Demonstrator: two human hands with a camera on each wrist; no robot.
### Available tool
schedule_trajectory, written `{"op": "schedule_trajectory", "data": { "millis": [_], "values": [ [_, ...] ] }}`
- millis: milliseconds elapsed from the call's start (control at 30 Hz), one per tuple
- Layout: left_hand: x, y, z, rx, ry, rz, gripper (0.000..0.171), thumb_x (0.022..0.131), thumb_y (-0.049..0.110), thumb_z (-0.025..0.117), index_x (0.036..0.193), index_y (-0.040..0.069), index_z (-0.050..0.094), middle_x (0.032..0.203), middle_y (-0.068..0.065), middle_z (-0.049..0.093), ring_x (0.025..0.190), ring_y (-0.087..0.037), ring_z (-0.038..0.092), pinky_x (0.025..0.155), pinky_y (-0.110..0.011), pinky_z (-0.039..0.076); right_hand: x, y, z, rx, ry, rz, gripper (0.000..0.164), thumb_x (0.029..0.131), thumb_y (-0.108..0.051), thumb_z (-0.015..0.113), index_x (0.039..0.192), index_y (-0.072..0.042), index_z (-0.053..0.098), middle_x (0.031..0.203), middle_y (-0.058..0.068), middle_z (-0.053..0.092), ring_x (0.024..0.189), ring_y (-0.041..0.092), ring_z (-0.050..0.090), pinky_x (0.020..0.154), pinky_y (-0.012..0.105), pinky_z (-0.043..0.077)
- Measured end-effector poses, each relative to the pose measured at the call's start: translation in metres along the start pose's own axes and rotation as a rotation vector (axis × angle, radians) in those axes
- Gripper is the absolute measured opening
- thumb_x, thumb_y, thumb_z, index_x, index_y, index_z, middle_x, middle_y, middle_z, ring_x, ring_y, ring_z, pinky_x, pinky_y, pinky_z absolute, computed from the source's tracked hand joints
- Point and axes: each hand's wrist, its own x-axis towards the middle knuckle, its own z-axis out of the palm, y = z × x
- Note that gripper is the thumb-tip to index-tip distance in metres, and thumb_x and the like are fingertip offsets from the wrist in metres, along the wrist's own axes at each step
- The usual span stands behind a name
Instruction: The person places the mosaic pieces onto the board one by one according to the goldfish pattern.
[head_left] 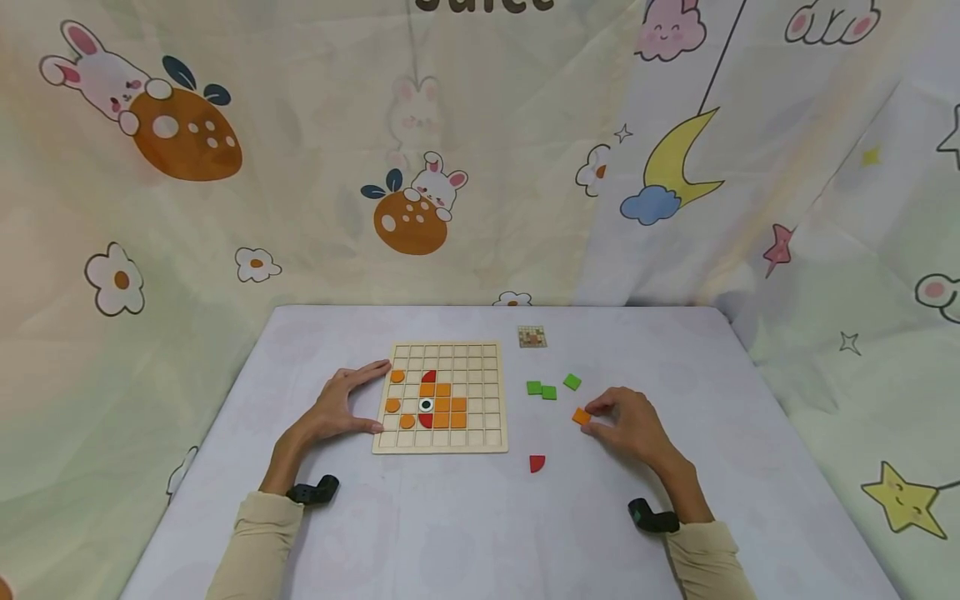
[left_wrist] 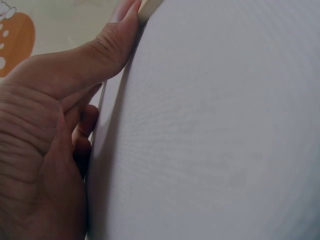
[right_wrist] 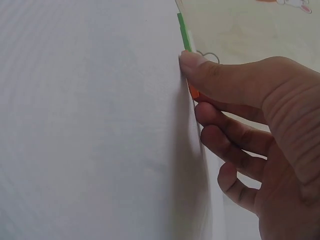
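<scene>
A wooden grid board (head_left: 483, 440) lies on the table. My left hand (head_left: 335, 408) rests at its left edge, thumb and fingers spread apart and touching the rim; the left wrist view shows the thumb at the board's corner. On the board are several orange square tiles (head_left: 451, 405), three orange round tiles (head_left: 407, 422), two red quarter-circle tiles (head_left: 428, 377) and a white eye tile (head_left: 426, 405). Right of the board, my right hand (head_left: 632, 423) pinches an orange square tile (head_left: 581, 416) between thumb and fingertips, at or just above the tabletop.
Three green square tiles (head_left: 572, 382) lie between the board and my right hand. A loose red quarter-circle tile (head_left: 537, 463) is nearer me. A small patterned card (head_left: 532, 337) lies behind the green tiles. The white-covered table (head_left: 465, 525) ends at a printed cloth backdrop (head_left: 315, 208).
</scene>
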Motion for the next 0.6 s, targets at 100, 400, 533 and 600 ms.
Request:
{"op": "schedule_trajectory", "data": {
  "millis": [100,400,533,600],
  "values": [
    [-0.001,0.0,0.0,-0.002,0.005,0.009,0.111,0.069,0.043,0.101,0.164,0.015,0.052,0.173,-0.012,0.047,0.123,-0.027,0.048,0.098,-0.048,0.037,0.0,0.0,0.001,0.001,0.0,-0.007,0.023,0.081,-0.009,0.096,0.1,-0.011,0.084,0.097,-0.002,0.082,0.093,0.018,0.072,0.088,0.039,0.056],
    [0.0,-0.001,0.001,-0.002,-0.001,-0.008,0.112,0.069,0.043,0.102,0.164,0.017,0.051,0.174,-0.011,0.046,0.126,-0.028,0.047,0.1,-0.05,0.037,0.006,-0.003,0.001,0.01,0.008,-0.076,0.024,0.082,-0.005,0.094,0.102,-0.011,0.084,0.098,-0.002,0.082,0.092,0.018,0.072,0.086,0.04,0.056],
    [0.0,-0.001,0.001,-0.006,-0.003,-0.008,0.112,0.069,0.042,0.103,0.164,0.017,0.051,0.174,-0.011,0.046,0.127,-0.028,0.047,0.101,-0.05,0.036,0.011,-0.008,0.001,0.016,-0.014,-0.073,0.024,0.084,-0.006,0.092,0.107,-0.011,0.085,0.102,-0.001,0.083,0.094,0.018,0.072,0.086,0.042,0.055],
    [0.0,-0.001,0.001,-0.014,-0.005,-0.008,0.112,0.068,0.042,0.103,0.164,0.017,0.051,0.174,-0.01,0.046,0.126,-0.028,0.047,0.101,-0.05,0.036,0.013,-0.011,0.002,0.03,-0.025,-0.069,0.024,0.085,-0.006,0.091,0.108,-0.01,0.085,0.103,0.0,0.083,0.095,0.018,0.071,0.087,0.042,0.055]
  ]
}}
